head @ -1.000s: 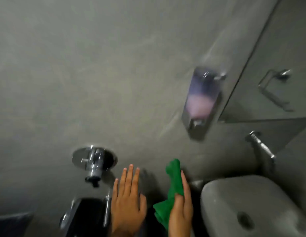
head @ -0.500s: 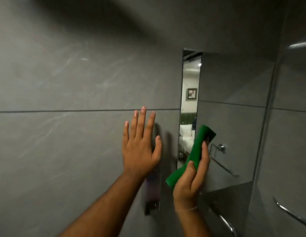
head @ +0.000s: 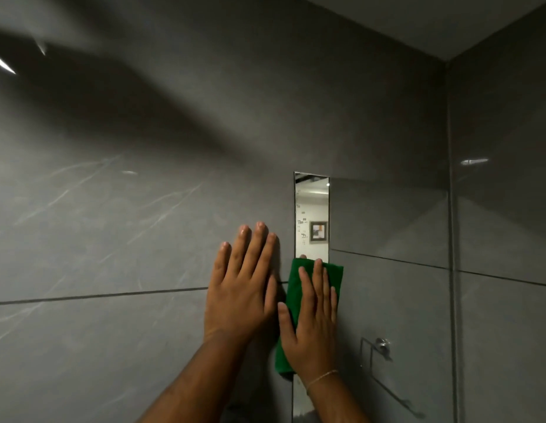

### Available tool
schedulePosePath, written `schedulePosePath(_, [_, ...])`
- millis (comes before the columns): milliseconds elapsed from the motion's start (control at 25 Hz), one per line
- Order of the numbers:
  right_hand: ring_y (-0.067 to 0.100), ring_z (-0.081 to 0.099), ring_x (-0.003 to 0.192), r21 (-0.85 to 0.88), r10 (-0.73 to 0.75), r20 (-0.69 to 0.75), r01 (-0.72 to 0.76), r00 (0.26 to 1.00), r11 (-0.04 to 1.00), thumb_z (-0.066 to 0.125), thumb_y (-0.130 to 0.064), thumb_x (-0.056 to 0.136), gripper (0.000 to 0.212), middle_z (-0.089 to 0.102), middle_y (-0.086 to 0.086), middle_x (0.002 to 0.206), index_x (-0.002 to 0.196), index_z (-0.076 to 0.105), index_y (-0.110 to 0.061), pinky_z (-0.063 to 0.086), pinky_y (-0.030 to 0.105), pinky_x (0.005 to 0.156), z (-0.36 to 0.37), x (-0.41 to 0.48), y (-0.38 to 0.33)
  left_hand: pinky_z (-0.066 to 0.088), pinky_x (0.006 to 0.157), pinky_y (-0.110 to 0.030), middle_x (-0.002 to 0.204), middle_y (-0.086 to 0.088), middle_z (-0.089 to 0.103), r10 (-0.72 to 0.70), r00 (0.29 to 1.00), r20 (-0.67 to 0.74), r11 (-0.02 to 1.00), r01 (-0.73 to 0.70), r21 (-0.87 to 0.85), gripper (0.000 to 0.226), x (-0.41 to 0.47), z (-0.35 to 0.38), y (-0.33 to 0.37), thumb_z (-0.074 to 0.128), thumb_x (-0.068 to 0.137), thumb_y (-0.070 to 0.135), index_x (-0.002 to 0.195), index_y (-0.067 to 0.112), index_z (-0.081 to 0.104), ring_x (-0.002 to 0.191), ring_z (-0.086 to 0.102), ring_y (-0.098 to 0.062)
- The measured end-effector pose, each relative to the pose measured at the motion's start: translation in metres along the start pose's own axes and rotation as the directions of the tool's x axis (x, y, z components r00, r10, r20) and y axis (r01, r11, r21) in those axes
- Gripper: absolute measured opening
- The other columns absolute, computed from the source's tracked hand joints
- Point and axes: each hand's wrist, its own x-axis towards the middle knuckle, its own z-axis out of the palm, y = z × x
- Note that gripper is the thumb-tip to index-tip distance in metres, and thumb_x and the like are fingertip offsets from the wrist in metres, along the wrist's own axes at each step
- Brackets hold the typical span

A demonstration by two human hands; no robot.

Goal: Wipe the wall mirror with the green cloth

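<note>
The wall mirror point(head: 387, 227) hangs on the grey tiled wall, right of centre; its left strip reflects a bright room with a framed picture. My right hand point(head: 311, 325) lies flat with fingers spread, pressing the folded green cloth point(head: 296, 282) against the mirror's left edge. The cloth shows above the fingertips and left of the palm. My left hand point(head: 241, 288) is flat on the tiled wall just left of the mirror, fingers apart, holding nothing.
Large grey wall tiles point(head: 113, 239) fill the left. A side wall point(head: 503, 209) meets the mirror at the right corner. A chrome towel bar point(head: 383, 346) appears in the mirror's lower part as a reflection.
The view tilted up from the sink and tap to the wall. Both hands rose; the right hand went from gripping the cloth to pressing it flat on the mirror, the left hand onto the wall.
</note>
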Motion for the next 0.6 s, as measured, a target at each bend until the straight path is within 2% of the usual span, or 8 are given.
schedulePosePath(120, [0.018, -0.001, 0.166, -0.014, 0.000, -0.021, -0.001, 1.000, 1.000, 0.014, -0.055, 0.109, 0.071, -0.003, -0.003, 0.179, 0.170, 0.001, -0.020, 0.005, 0.043, 0.132, 0.000, 0.027, -0.010, 0.016, 0.137, -0.056, 0.185, -0.015, 0.031, -0.020, 0.999, -0.038, 1.000, 0.020, 0.009, 0.077, 0.001, -0.001, 0.002, 0.052, 0.105, 0.045, 0.175, 0.013, 0.042, 0.171, 0.028, -0.038])
schedulePosePath(240, [0.015, -0.002, 0.166, -0.035, -0.081, -0.068, 0.079, 0.994, 0.996, 0.009, -0.051, 0.110, 0.067, -0.005, -0.006, 0.179, 0.170, 0.000, -0.023, 0.006, 0.044, 0.134, -0.009, 0.088, -0.020, 0.017, 0.137, -0.057, 0.184, -0.017, 0.032, -0.059, 0.997, -0.057, 0.998, 0.060, 0.014, 0.079, 0.002, -0.001, 0.002, 0.053, 0.104, 0.047, 0.174, 0.012, 0.042, 0.170, 0.026, -0.039])
schedulePosePath(440, [0.017, 0.001, 0.166, -0.071, -0.175, -0.104, 0.168, 0.979, 0.983, 0.024, -0.043, 0.110, 0.065, 0.004, 0.000, 0.179, 0.170, 0.008, -0.021, 0.011, 0.048, 0.134, -0.032, 0.205, -0.036, 0.017, 0.138, -0.060, 0.186, -0.019, 0.027, -0.059, 0.997, -0.055, 0.998, 0.061, 0.036, 0.083, 0.001, 0.002, 0.001, 0.058, 0.103, 0.047, 0.176, 0.011, 0.039, 0.173, 0.021, -0.040])
schedulePosePath(600, [0.023, 0.003, 0.166, -0.090, -0.189, -0.101, 0.180, 0.977, 0.979, 0.030, -0.043, 0.109, 0.067, 0.006, 0.006, 0.179, 0.169, 0.012, -0.020, 0.010, 0.050, 0.134, -0.035, 0.226, -0.038, 0.016, 0.139, -0.060, 0.188, -0.017, 0.022, -0.059, 0.997, -0.042, 0.998, 0.060, 0.026, 0.082, -0.001, 0.001, 0.000, 0.055, 0.106, 0.046, 0.178, 0.012, 0.037, 0.174, 0.016, -0.039])
